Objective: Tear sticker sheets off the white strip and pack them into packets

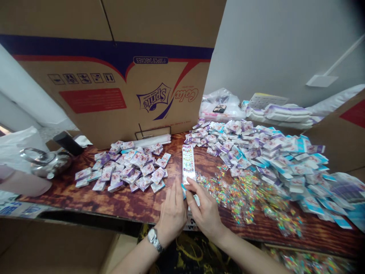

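Observation:
My left hand (173, 210), with a wristwatch (154, 241) on its wrist, presses its straight fingers along a small blue and white box (184, 191) at the front edge of the table. My right hand (205, 211) pinches the same box from the other side, with bent thumb and index finger. Most of the box is hidden by my fingers. Just beyond my fingertips lies a strip of small stickers (188, 158), its near end close to my right hand. To my right are many little clear packets of coloured candy (242, 194).
Small closed boxes (131, 167) are heaped on the left. A bigger pile of flat boxes (265, 148) spreads over the right. A tall carton (99, 95) stands behind, and a metal kettle (49, 163) is at far left. Plastic bags (221, 102) lie at the back.

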The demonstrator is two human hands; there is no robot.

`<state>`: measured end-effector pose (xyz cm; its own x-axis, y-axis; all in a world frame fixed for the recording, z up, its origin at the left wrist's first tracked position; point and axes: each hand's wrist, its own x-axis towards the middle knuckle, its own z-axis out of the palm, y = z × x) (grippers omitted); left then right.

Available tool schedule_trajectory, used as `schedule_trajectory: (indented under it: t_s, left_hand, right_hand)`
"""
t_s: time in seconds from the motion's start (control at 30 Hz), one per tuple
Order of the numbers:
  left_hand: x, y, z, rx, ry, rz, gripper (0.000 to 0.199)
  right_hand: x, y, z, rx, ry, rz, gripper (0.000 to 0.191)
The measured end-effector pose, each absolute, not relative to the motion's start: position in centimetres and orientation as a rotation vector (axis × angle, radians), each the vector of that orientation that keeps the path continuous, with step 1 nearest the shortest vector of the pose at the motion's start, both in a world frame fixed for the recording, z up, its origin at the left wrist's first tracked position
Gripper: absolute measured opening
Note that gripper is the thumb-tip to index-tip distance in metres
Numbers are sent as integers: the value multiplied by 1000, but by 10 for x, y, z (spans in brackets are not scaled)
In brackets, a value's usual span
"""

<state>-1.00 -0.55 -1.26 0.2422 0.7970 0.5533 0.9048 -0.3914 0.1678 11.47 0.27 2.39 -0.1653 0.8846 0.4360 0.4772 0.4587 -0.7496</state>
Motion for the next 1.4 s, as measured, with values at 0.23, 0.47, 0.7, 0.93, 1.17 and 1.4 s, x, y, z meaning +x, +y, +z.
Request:
schedule_trajectory:
  t_s: [0.23, 0.47, 0.7, 0.93, 1.17, 1.4]
  left_hand:
    - [-8, -7, -8, -2304, -1605, -906, 62]
    - [-13, -7, -12, -2396, -1584, -932, 65]
    - [-14, -6, -13, -2424, -1553, -801, 62]
    - [-16, -5, -9, -2457, -1576, -704, 63]
    - [-18, -4, -10, -2491, -1596, -674, 61]
    - [-21, -6, -12, -2538, -1579, -647, 59]
  right_hand:
    - [112, -3, 15, -1174, -1754, 526, 36]
    - [115, -3, 16, -1215, -1643, 719, 32]
    - [117, -1, 16, -1227, -1567, 817, 27]
    - [117, 0, 5, -1282, -1516, 824, 25]
    - [118, -1, 8, -1309, -1558, 795, 24]
    - [121, 0, 9, -1285, -1565, 871, 24]
